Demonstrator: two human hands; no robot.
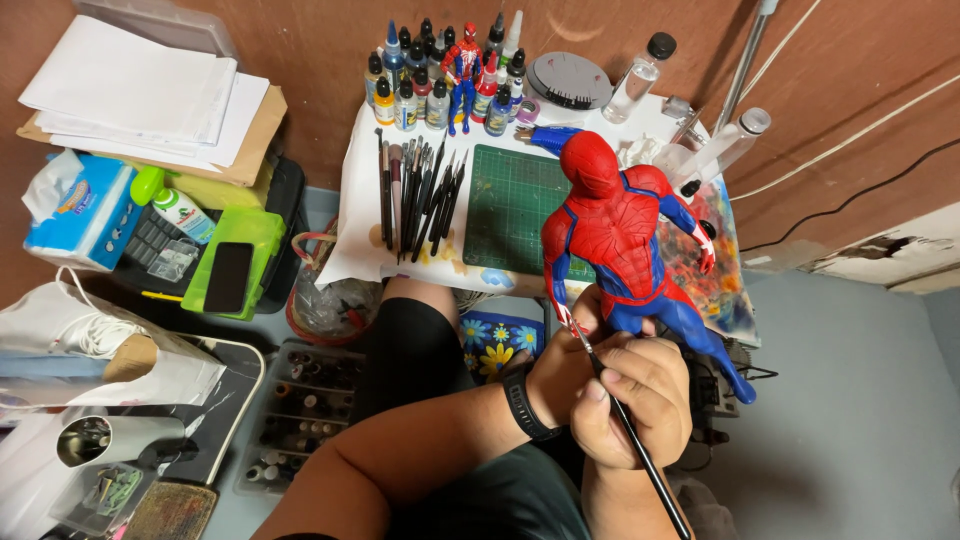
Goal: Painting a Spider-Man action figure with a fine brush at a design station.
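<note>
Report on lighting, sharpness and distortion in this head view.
Head view: even, soft light with faint shadows; the red and blue figure and green cutting mat are sharp; the right hand holding the paintbrush is crisp, the left hand too; wide-angle bending shows at the edges, as on the white cables.

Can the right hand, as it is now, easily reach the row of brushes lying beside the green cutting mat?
Probably not freely: the right hand grips a thin brush, and the red and blue figure stands between it and the row of brushes.
</note>
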